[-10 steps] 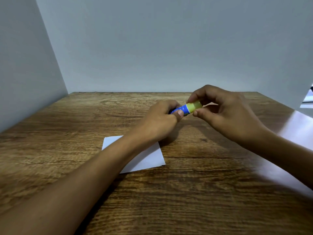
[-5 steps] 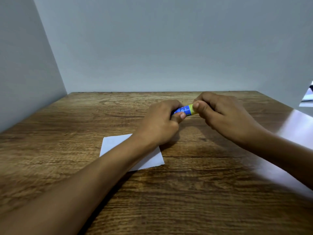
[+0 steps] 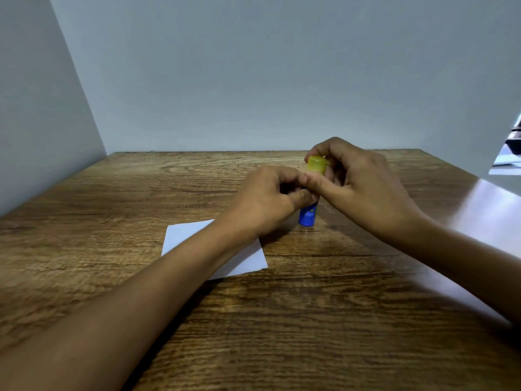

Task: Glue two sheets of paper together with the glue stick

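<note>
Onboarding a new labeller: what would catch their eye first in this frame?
The blue glue stick with a yellow cap, upright at mid-table, gripped by both hands: the left hand on its body, the right hand round the cap. Next, the white square sheet of paper lying flat on the wooden table, partly under the left forearm.

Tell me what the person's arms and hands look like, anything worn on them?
Both forearms are bare as far as the frame shows, with no sleeves in view. The left hand and right hand wear no gloves, and no rings, watch or bracelets are visible.
</note>
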Available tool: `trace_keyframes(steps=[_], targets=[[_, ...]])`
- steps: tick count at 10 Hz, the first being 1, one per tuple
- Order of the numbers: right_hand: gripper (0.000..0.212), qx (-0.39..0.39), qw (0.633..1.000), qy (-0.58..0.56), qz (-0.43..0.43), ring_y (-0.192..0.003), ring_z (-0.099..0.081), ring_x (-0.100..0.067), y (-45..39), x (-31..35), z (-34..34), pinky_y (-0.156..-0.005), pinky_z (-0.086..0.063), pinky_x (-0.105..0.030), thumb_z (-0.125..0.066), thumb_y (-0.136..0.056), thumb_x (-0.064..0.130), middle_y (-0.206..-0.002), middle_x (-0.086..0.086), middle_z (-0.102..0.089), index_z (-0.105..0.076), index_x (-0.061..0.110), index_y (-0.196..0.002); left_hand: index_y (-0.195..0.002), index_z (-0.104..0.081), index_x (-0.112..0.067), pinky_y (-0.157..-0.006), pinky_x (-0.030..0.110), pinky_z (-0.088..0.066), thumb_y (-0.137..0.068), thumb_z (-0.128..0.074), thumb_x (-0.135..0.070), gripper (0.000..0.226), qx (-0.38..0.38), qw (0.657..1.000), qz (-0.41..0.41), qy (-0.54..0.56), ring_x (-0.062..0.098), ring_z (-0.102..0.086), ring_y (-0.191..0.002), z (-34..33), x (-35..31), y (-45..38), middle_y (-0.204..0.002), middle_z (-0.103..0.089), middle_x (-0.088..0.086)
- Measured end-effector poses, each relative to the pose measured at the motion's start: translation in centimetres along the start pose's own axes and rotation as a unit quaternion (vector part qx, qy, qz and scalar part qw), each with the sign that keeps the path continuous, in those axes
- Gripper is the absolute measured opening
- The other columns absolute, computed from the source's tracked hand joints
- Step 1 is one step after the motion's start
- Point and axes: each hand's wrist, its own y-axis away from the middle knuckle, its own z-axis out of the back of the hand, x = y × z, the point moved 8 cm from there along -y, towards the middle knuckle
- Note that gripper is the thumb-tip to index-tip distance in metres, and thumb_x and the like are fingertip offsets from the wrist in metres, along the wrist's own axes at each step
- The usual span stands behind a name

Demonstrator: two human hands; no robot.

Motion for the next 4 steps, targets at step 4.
trace_keyframes(steps=[4], targets=[[0.046, 0.003, 1.0, 0.02, 0.009, -0.063, -0.047, -0.009, 0.0, 0.2, 0.3, -0.056, -0.036, -0.026, -0.049, -0.079, 0.056, -0.07, 0.004, -0.049, -0.052, 0.022, -0.109, -0.082, -0.063, -0.025, -0.063, 0.018, -0.038, -0.073, -0.044, 0.009, 0.04, 0.037, 0.997, 0.067, -0.003, 0.004, -0.053, -0.074, 0.4, 1.2, -0.2, -0.073, -0.057, -0.007]])
